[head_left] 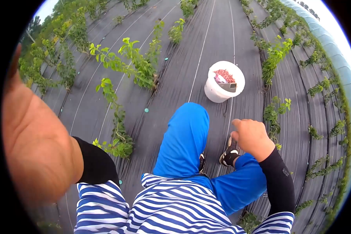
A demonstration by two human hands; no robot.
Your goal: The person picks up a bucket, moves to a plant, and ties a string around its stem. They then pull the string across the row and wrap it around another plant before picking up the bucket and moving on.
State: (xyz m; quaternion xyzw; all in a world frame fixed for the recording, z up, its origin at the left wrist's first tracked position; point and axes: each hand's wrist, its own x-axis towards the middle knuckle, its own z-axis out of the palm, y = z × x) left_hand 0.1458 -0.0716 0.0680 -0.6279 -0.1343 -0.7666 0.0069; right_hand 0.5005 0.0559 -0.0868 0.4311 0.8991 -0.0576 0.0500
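Observation:
My left hand (39, 144) is raised close to the camera at the left edge, palm side showing. One finger stretches upward; the other fingers fall outside the view, and I see nothing held. Near my knee, my right hand (253, 136) hangs with its fingers curled in, and nothing shows between thumb and forefinger. A white bucket (215, 92) stands on the ground ahead, apart from both hands. Inside it lie many small pinkish-red pieces (225, 74), a pink and white packet (220, 78) and a grey phone (227, 86).
Black ground sheeting (163, 78) with thin white lines covers the ground. Leafy green plants (140, 70) grow in rows on the left, and more plants (275, 58) on the right. Small teal discs (146, 110) dot the sheeting. A pale blue covering (331, 46) runs along the far right.

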